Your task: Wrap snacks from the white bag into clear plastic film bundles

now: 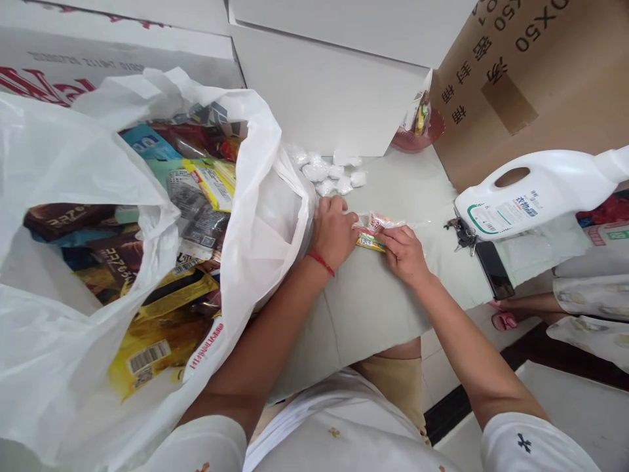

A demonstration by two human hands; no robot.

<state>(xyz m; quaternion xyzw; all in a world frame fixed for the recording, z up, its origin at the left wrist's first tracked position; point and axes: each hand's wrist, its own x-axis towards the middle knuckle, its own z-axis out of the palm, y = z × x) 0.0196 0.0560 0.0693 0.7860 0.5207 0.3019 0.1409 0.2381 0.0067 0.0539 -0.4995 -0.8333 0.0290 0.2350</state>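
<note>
On the table in front of me, both hands are closed on a small clear plastic bag (377, 223) with colourful snack packets showing in it or under it. My left hand (335, 231), with a red string at its wrist, grips the left end of the bag. My right hand (403, 253) pinches its right side between thumb and fingers. A yellow and red packet (369, 241) shows between the two hands. Just beyond my left hand lie several small white wrapped pieces (328, 173) in clear film.
A big white plastic bag (265, 141) full of snack packs stands at left. White boxes (319, 85) and a cardboard box (535, 72) stand behind. At right are a white detergent bottle (535, 190), keys (460, 235), a phone (494, 270); a red bowl (422, 136) sits at back. Another person's legs (535, 305) show.
</note>
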